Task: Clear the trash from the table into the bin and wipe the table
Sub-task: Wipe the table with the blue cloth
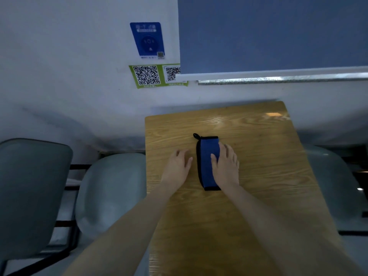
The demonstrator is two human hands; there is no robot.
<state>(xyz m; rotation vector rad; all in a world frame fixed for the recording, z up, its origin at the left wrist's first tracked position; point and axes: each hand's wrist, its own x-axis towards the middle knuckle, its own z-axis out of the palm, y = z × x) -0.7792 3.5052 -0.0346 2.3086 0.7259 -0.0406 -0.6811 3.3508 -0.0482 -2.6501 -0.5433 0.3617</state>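
Observation:
A folded blue cloth [206, 156] with black edging and a small loop lies in the middle of the wooden table [258, 166]. My right hand [226, 166] rests flat on the cloth's right side, fingers straight and pointing away from me. My left hand [177, 164] lies on the bare tabletop just left of the cloth, fingers relaxed, holding nothing. No trash or bin shows in this view.
The table's far end stands against a white wall [79, 76] with QR-code stickers [147, 75] and a blue sign [148, 39]. Grey chairs [111, 190] stand to the left of the table, another seat [334, 182] to the right. A window blind [272, 32] hangs above.

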